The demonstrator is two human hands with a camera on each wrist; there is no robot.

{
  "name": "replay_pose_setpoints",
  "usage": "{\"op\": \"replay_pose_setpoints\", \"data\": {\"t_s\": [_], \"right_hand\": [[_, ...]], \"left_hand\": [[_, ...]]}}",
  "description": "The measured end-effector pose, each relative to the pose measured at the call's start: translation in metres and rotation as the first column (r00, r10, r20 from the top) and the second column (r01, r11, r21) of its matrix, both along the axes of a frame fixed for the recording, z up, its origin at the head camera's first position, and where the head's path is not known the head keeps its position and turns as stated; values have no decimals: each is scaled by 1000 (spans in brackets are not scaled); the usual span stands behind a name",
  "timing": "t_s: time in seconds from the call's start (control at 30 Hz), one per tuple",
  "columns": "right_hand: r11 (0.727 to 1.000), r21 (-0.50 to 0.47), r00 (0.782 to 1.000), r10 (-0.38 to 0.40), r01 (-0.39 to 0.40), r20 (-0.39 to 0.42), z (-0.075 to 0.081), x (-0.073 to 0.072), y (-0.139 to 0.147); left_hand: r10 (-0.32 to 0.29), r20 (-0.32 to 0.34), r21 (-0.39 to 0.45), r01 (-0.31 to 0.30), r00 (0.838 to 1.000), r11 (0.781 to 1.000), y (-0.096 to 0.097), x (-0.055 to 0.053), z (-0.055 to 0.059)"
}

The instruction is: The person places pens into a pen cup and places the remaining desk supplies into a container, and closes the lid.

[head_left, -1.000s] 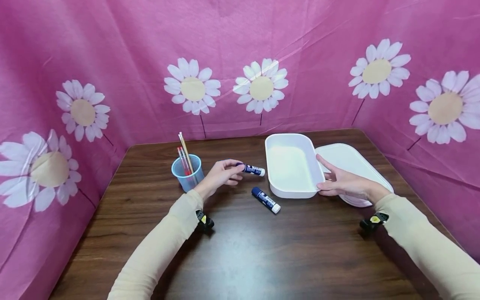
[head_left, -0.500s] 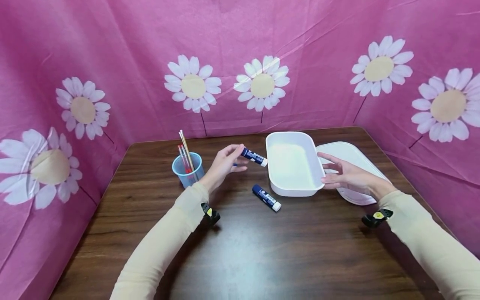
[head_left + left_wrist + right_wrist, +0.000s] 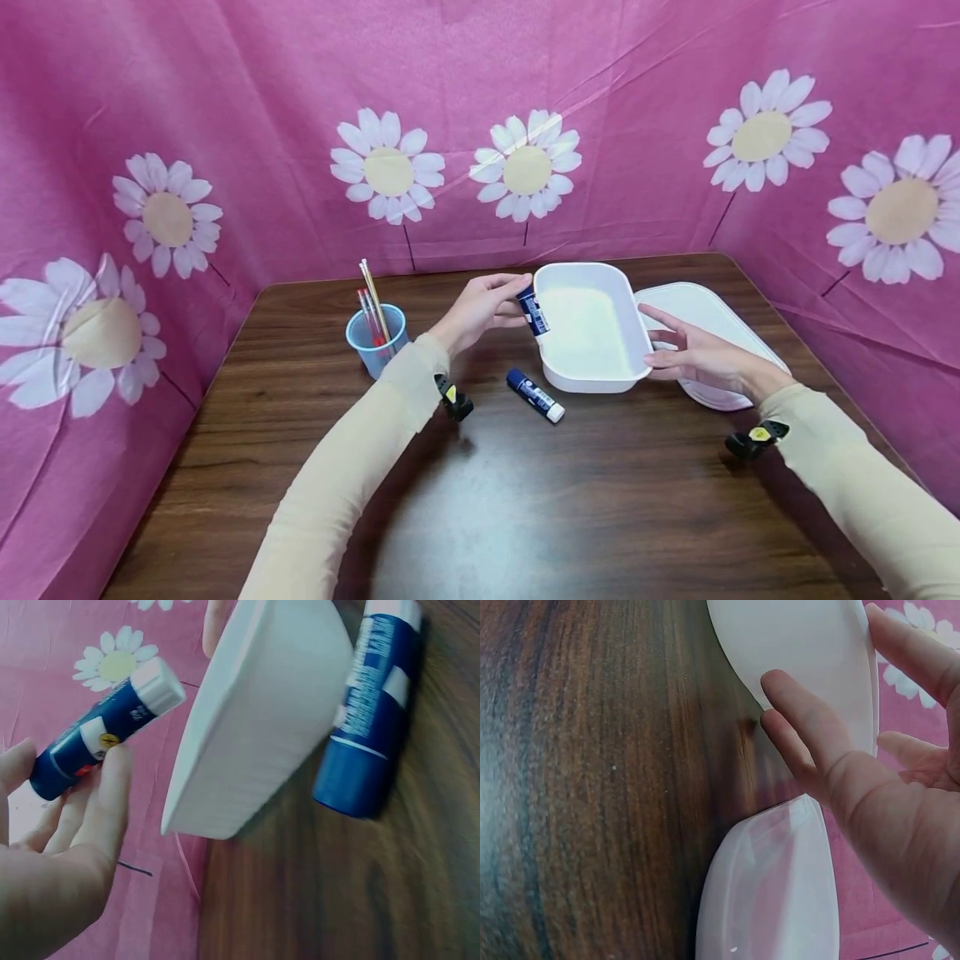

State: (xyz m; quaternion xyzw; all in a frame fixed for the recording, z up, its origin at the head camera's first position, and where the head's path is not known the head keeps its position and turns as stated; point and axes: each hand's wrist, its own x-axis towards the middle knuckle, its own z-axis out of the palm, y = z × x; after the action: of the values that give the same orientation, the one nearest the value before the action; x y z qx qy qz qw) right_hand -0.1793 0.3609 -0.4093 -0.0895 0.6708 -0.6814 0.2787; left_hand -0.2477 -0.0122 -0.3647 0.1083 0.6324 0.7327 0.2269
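Note:
A blue glue stick (image 3: 533, 310) with a white cap is pinched by its blue end between the thumb and fingers of my left hand (image 3: 486, 310). It overlaps the left rim of a white rectangular plastic box (image 3: 595, 385), and its capped end points down toward the inside. The left wrist view shows the held glue stick (image 3: 97, 731) raised beside the outer wall. My right hand (image 3: 697, 354) touches the box's right side, fingers extended along the wall (image 3: 810, 652). A second blue glue stick (image 3: 534, 395) lies on the table in front of the box.
A white lid (image 3: 712, 312) lies to the right of the box, partly behind my right hand. At the left stands a light blue cup (image 3: 375, 357) holding brushes and red-tipped pens. A pink flowered curtain (image 3: 465, 67) surrounds the wooden table (image 3: 570, 500).
My left hand has carried the glue stick up and right from over the table to the box's left rim, tilting it downward. The right hand has stayed at the box's right side.

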Motion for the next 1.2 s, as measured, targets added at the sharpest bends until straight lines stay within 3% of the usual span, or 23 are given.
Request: {"op": "replay_pose_setpoints", "data": {"t_s": [0.17, 0.67, 0.9, 1.2], "right_hand": [[1000, 3, 1000, 0, 0, 6, 0, 1, -1], [1000, -1, 1000, -3, 3, 22, -3, 0, -1], [1000, 7, 999, -15, 15, 31, -5, 1, -1], [1000, 4, 1000, -15, 15, 15, -4, 2, -3]], "left_hand": [[-87, 54, -61, 90, 995, 994, 18, -6, 12], [-154, 150, -84, 168, 977, 982, 67, -28, 35], [-157, 178, -118, 180, 971, 977, 87, -34, 28], [-107, 236, -209, 158, 966, 965, 108, -45, 13]]}}
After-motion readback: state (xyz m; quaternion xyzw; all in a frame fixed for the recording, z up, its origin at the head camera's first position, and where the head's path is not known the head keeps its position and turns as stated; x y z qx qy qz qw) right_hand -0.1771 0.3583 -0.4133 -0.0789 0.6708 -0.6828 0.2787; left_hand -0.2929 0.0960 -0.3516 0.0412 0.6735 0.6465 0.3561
